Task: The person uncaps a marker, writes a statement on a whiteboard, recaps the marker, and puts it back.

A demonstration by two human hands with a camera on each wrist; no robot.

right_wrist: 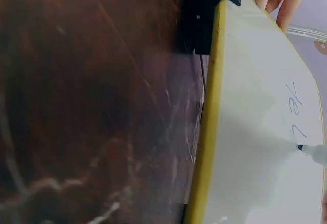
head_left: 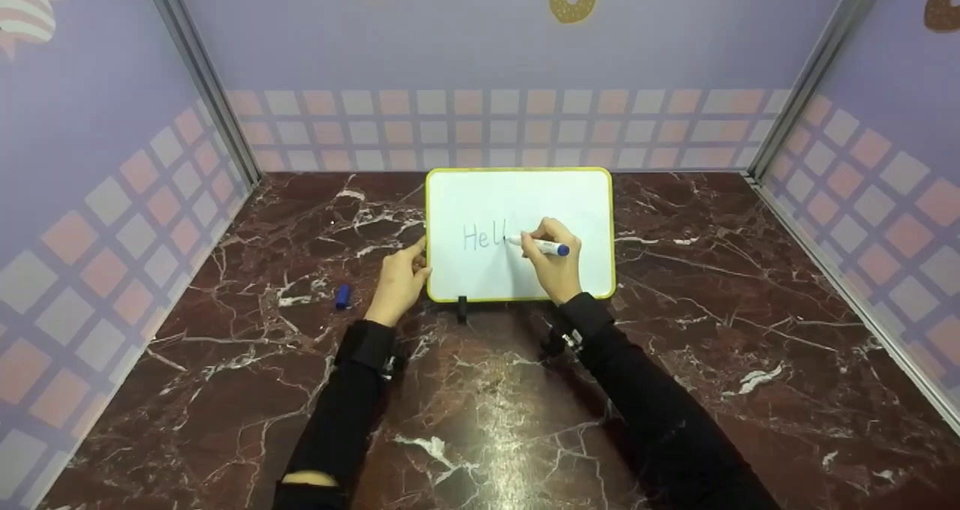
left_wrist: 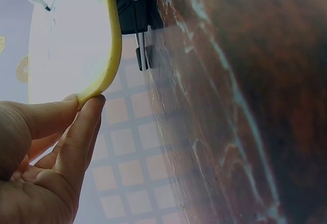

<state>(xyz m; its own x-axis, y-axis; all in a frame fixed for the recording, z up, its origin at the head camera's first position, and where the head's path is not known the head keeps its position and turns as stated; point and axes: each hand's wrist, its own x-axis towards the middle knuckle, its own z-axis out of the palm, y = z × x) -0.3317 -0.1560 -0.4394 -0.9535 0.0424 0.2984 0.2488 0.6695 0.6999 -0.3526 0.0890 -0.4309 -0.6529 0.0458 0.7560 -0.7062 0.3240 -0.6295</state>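
1. A whiteboard [head_left: 480,195] with a yellow rim [head_left: 519,169] is seen in the middle of the head view, a bit above the center. It is tipped back and held up by a black stand [head_left: 462,309], which is seen below its lower left edge.
2. The board's left edge, near the bottom corner, is pinched by the left hand [head_left: 399,277]. In the left wrist view, the thumb [left_wrist: 53,114] is laid on the front and the fingers [left_wrist: 76,150] are put behind.
3. A white marker [head_left: 550,247] with a blue end is gripped by the right hand [head_left: 555,259], between thumb and fingers, just right of the middle of the head view. Its dark tip is pointed left and set against the board.
4. Blue letters [head_left: 480,236] that look like "Hell" are seen on the board, and the last one is met by the tip.
5. A small blue cap [head_left: 343,296] is seen left of the left hand, on the shiny dark red table [head_left: 247,405].
6. Both arms are covered by black sleeves [head_left: 667,412].
7. A purple wall [head_left: 465,37] with pink and white squares is seen across the top.
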